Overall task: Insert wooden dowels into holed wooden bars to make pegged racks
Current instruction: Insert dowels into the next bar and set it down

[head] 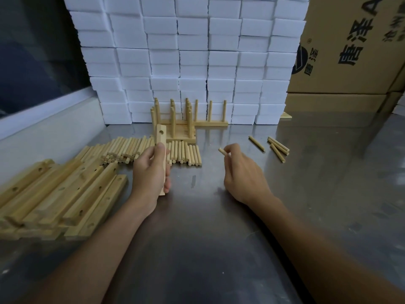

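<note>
Two hands: left (151,172) grips one bar (161,159), right (238,170) pinches one dowel (222,151).

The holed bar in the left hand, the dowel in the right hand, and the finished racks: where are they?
holed bar (161,137): head view, upper end near its hole.
dowel (221,150): head view, tip showing past the fingers.
finished racks (211,123): head view, base of the rightmost one.

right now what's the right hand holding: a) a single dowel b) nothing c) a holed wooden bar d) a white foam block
a: the right hand pinches a single dowel above the metal table, while the left hand grips the holed wooden bar.
</note>
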